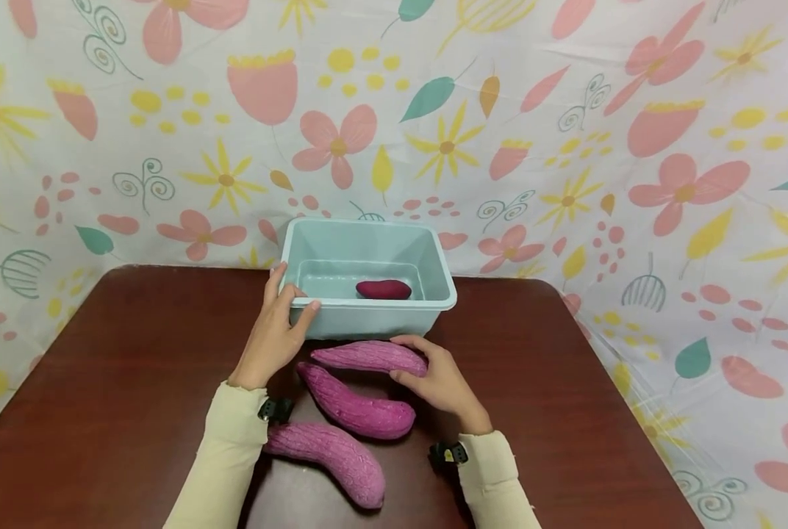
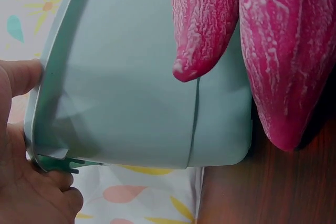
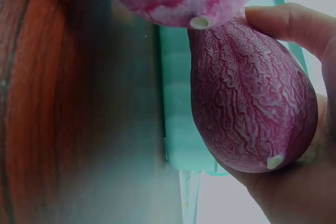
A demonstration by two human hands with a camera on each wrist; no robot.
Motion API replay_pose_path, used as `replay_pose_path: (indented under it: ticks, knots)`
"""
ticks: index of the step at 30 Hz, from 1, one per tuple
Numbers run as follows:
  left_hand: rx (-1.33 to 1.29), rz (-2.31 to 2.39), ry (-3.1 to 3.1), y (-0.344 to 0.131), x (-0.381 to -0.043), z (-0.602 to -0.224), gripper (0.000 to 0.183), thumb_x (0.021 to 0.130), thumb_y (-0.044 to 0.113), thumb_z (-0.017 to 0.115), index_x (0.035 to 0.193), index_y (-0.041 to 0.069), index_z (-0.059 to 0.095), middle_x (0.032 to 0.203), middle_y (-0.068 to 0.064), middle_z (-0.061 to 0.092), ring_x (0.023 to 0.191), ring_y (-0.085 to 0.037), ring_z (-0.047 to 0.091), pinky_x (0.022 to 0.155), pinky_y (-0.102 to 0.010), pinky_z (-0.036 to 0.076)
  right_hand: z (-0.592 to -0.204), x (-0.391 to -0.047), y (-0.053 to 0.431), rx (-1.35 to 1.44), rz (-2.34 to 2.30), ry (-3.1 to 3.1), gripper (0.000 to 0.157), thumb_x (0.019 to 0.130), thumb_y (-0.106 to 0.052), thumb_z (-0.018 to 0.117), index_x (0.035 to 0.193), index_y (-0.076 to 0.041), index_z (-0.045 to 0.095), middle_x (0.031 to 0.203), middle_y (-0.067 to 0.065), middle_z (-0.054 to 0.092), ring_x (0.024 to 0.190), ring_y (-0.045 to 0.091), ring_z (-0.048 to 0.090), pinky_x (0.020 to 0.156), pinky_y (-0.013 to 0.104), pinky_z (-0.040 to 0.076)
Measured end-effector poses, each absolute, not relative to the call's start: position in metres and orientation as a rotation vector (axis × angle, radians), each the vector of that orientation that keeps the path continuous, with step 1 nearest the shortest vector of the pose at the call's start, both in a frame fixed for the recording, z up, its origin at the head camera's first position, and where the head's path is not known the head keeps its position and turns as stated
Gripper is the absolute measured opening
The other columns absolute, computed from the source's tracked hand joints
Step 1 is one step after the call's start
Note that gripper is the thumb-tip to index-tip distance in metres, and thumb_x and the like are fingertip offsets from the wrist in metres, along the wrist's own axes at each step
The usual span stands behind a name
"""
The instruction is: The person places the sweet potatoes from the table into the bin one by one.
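Note:
My left hand (image 1: 275, 330) grips the left front corner of a light blue plastic bin (image 1: 367, 319), thumb on the front rim and fingers over the side. Inside the bin lies a small dark red sweet potato (image 1: 384, 289). My right hand (image 1: 442, 375) holds the thick right end of a wrinkled purple sweet potato (image 1: 361, 355) just in front of the bin. In the right wrist view, thumb and fingers curl round that sweet potato (image 3: 252, 93). Nearer to me, a brighter purple sweet potato (image 1: 357, 404) and a curved pinkish one (image 1: 334, 455) lie on the table.
The dark brown wooden table (image 1: 566, 441) carries everything. Behind the bin hangs a white cloth (image 1: 539, 95) printed with flowers and leaves, which also runs along the right side. Black wrist devices (image 1: 276, 410) sit at both sleeve cuffs.

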State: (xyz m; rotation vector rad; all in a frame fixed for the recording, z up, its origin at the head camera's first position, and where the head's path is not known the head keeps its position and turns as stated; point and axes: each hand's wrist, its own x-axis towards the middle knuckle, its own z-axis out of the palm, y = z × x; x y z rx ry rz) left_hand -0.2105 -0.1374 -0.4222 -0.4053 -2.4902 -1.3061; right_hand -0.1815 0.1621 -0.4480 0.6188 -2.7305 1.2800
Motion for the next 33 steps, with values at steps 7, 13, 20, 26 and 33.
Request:
replay_pose_path:
  ticks: [7, 13, 20, 26, 33]
  knots:
    - [-0.424, -1.3, -2.486, -0.135, -0.214, -0.42, 0.032, 0.104, 0.037, 0.055, 0.106, 0.005, 0.051, 0.17, -0.015, 0.009, 0.158, -0.039, 0.007, 0.097, -0.056, 0.048, -0.441, -0.183, 0.168, 0.586, 1.278, -2.718, 0.049, 0.084, -0.02, 0.082, 0.129, -0.024, 0.065, 0.127, -0.002, 0.069, 0.117, 0.014, 0.064, 0.101, 0.037, 0.049]
    - [-0.391, -1.344, -2.479, -0.137, -0.211, -0.422, 0.032, 0.104, 0.037, 0.055, 0.105, 0.005, 0.05, 0.17, -0.015, 0.005, 0.158, -0.04, 0.005, 0.099, -0.059, 0.047, -0.436, -0.184, 0.171, 0.612, 1.295, -2.692, 0.049, 0.084, -0.021, 0.082, 0.13, -0.026, 0.066, 0.128, -0.005, 0.069, 0.117, 0.013, 0.063, 0.101, 0.037, 0.05]
    - [-0.408, -1.354, -2.47, -0.137, -0.212, -0.422, 0.031, 0.104, 0.036, 0.054, 0.104, 0.005, 0.051, 0.17, -0.015, 0.005, 0.158, -0.04, 0.001, 0.106, -0.062, 0.042, -0.423, -0.177, 0.167, 0.624, 1.379, -2.633, 0.049, 0.085, -0.026, 0.082, 0.132, -0.028, 0.066, 0.133, -0.005, 0.068, 0.124, 0.014, 0.061, 0.106, 0.036, 0.047]
    - [-0.418, -1.35, -2.466, -0.138, -0.213, -0.424, 0.031, 0.105, 0.036, 0.054, 0.106, 0.005, 0.051, 0.17, -0.015, 0.006, 0.158, -0.042, 0.004, 0.105, -0.062, 0.043, -0.41, -0.172, 0.166, 0.635, 1.381, -2.597, 0.048, 0.086, -0.024, 0.081, 0.132, -0.027, 0.067, 0.132, -0.005, 0.069, 0.125, 0.014, 0.061, 0.107, 0.031, 0.046]
    - [-0.44, -1.362, -2.497, -0.141, -0.213, -0.424, 0.031, 0.106, 0.037, 0.051, 0.107, 0.006, 0.05, 0.171, -0.013, 0.001, 0.158, -0.04, 0.007, 0.099, -0.059, 0.046, -0.4, -0.166, 0.163, 0.65, 1.383, -2.566, 0.049, 0.086, -0.023, 0.081, 0.133, -0.027, 0.066, 0.129, -0.005, 0.069, 0.119, 0.013, 0.063, 0.103, 0.028, 0.048]
